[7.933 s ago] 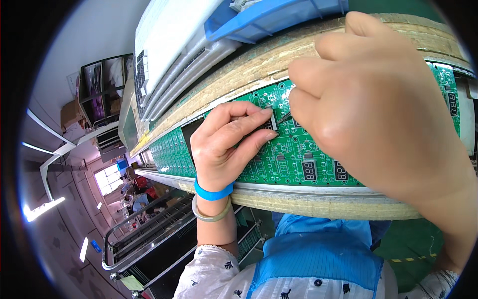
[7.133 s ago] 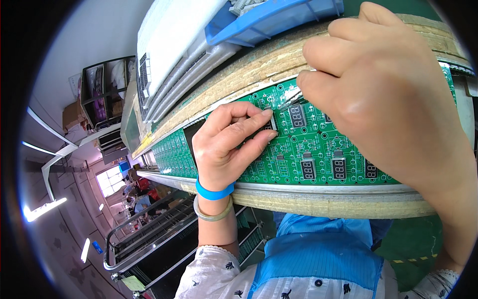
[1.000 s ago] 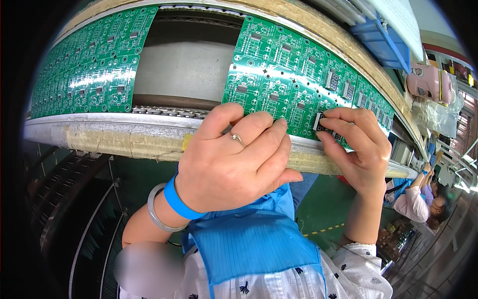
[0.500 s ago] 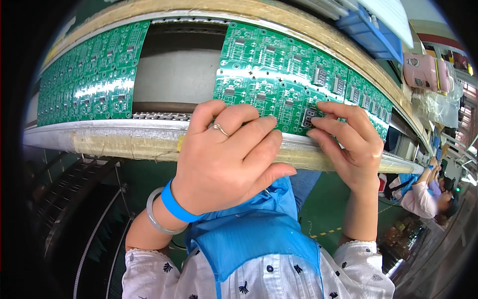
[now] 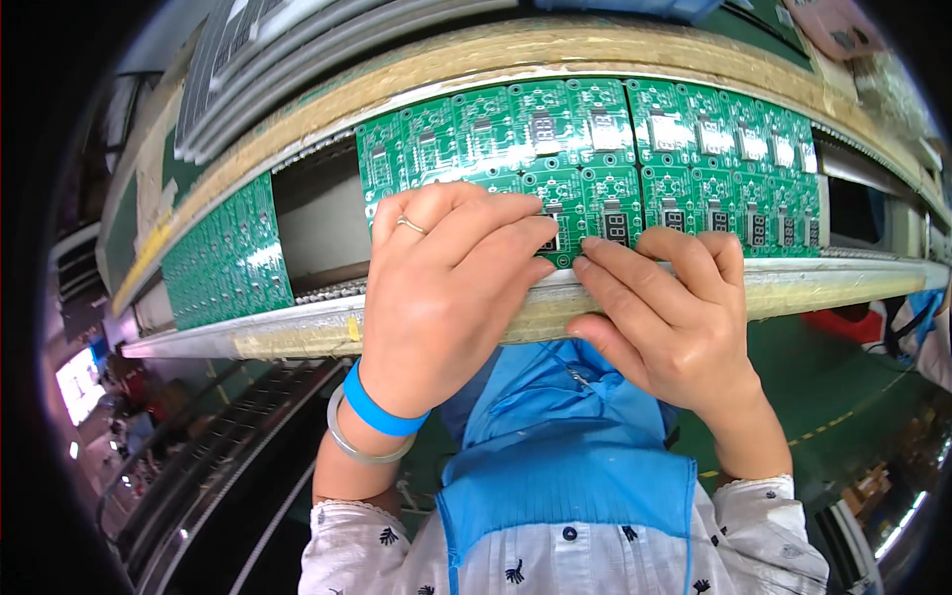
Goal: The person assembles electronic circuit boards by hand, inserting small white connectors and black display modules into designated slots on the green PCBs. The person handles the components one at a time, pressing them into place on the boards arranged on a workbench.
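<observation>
A green circuit board panel [image 5: 486,109] lies on the rail in front of me, many of its sections carrying small seven-segment displays. My left hand [image 5: 451,273] is closed at the panel's near row, thumb and fingertips at the left side of a seven-segment display [image 5: 551,234], which they partly cover. To its right, my right hand [image 5: 674,317] has its index and middle fingers stretched out to the panel's near edge, with the thumb held apart below. Just beyond those fingertips sits another seated display [image 5: 616,229]. Nothing shows in the right hand.
Further left on the same rail lies a second green panel [image 5: 226,253], past a gap showing a grey surface [image 5: 322,218]. A pale rail edge [image 5: 248,342] runs along my side. Stacked grey trays [image 5: 288,59] stand beyond the rail at the far left.
My view has swung, so the panels appear shifted. The right hand has left the display it was touching; its fingers now stretch to the panel edge. The left fingertips have come to a display.
</observation>
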A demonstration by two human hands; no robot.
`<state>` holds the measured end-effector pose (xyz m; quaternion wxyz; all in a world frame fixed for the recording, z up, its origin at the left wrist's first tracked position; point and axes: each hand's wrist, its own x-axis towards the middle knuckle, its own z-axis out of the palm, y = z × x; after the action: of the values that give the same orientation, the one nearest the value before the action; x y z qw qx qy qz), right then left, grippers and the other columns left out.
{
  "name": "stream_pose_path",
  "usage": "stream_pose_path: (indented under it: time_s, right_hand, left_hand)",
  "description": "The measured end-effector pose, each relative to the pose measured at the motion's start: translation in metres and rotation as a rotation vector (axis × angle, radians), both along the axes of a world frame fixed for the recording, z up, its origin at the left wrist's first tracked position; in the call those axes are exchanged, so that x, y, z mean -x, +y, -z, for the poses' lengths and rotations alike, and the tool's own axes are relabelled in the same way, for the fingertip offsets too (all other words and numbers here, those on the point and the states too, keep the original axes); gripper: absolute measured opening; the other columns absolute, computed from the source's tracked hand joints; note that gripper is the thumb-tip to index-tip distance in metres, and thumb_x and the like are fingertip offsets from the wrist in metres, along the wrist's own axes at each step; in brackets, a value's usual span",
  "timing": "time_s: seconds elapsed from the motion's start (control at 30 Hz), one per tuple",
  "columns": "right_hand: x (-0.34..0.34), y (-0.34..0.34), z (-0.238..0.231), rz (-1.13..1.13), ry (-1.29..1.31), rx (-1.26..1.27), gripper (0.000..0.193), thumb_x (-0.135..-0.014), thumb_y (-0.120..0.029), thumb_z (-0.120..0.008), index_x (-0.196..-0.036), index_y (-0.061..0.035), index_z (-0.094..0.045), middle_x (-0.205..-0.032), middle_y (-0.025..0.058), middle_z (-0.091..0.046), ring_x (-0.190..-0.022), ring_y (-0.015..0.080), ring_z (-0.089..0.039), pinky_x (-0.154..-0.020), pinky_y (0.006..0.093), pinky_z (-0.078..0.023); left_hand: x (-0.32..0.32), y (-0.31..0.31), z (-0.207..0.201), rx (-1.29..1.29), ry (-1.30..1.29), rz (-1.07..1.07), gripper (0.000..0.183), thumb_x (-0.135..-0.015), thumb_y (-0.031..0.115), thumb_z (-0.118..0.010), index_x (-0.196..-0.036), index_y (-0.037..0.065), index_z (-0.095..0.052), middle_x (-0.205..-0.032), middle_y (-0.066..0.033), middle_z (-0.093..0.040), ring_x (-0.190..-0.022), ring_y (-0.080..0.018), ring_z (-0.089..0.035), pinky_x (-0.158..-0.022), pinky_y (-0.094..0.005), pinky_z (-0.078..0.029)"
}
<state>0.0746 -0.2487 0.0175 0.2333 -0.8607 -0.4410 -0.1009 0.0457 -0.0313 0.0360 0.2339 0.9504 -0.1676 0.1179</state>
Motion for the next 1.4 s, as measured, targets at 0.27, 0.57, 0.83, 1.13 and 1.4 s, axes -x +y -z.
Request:
stream_pose_path:
  time_s: [0.27,0.57,0.83,1.13,1.4]
  right_hand:
    - [0.0,-0.003,0.011,0.018,-0.001,-0.13,0.036,-0.07,-0.03,-0.074,-0.093,-0.0031,-0.071,-0.102,0.0068,-0.069,-0.102,0.0211,-0.06,-0.077,0.0361,-0.043]
    - [0.0,-0.008,0.021,0.005,0.007,-0.141,0.038,-0.086,-0.039,-0.068,-0.099,-0.0038,-0.073,-0.11,0.0059,-0.07,-0.099,0.0222,-0.059,-0.076,0.0383,-0.042]
    - [0.001,-0.009,0.021,0.006,0.014,-0.134,0.038,-0.084,-0.039,-0.069,-0.098,-0.0041,-0.074,-0.11,0.005,-0.07,-0.1,0.0224,-0.059,-0.076,0.0389,-0.042]
    - [0.001,-0.01,0.02,-0.008,0.05,-0.128,0.038,-0.078,-0.038,-0.072,-0.097,-0.0044,-0.074,-0.11,0.0042,-0.07,-0.099,0.022,-0.059,-0.077,0.0386,-0.042]
    - [0.001,-0.01,0.023,0.012,0.059,-0.162,0.039,-0.075,-0.037,-0.074,-0.096,-0.0045,-0.074,-0.109,0.0042,-0.071,-0.099,0.0214,-0.059,-0.077,0.0385,-0.042]
  left_hand:
    - [-0.009,-0.007,0.002,-0.067,-0.006,0.047,0.027,-0.068,0.004,-0.082,-0.094,0.007,-0.075,-0.1,-0.0053,-0.073,-0.091,-0.0239,-0.066,-0.082,-0.035,-0.044]
    - [-0.013,-0.011,0.002,-0.029,0.005,0.067,0.027,-0.066,-0.003,-0.081,-0.092,0.005,-0.076,-0.096,-0.0073,-0.072,-0.089,-0.0236,-0.066,-0.078,-0.0335,-0.05]
    - [-0.013,-0.009,0.006,0.052,0.017,0.074,0.029,-0.065,-0.006,-0.081,-0.092,0.002,-0.076,-0.097,-0.01,-0.073,-0.088,-0.0245,-0.067,-0.077,-0.034,-0.052]
    - [-0.01,-0.006,0.015,0.137,0.027,0.016,0.028,-0.066,-0.003,-0.082,-0.092,0.005,-0.076,-0.096,-0.0065,-0.073,-0.086,-0.0228,-0.066,-0.076,-0.0339,-0.052]
    - [-0.009,-0.006,0.016,0.163,0.053,-0.001,0.026,-0.067,-0.003,-0.083,-0.091,0.004,-0.076,-0.097,-0.0082,-0.074,-0.087,-0.0234,-0.066,-0.078,-0.0346,-0.051]
